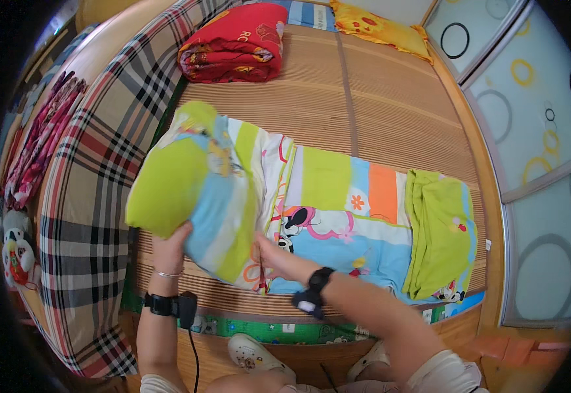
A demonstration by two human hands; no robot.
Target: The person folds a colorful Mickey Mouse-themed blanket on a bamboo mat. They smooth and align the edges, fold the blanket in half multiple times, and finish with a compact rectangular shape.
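Observation:
A blanket (328, 173) with lime-green, blue, white and orange bands and cartoon prints lies across the mat in a long folded strip. Its left end is lifted and folded over in a thick, bulging flap. My left hand (173, 239) is closed on the lower edge of that flap, fingertips hidden in the cloth. At the crease between flap and flat middle, my right hand (271, 257) touches the blanket; the fabric hides most of its fingers. The blanket's right end is folded inward with its green side up. Each wrist wears a black strapped device.
A ribbed brown mat (397, 111) covers the bed. A rolled red quilt (236, 46) sits at the far left, a yellow-orange pillow (384, 29) at the far edge. A plaid padded bolster (95, 170) borders the left; frosted sliding doors (534, 131) stand at right. A cable hangs from my left wrist.

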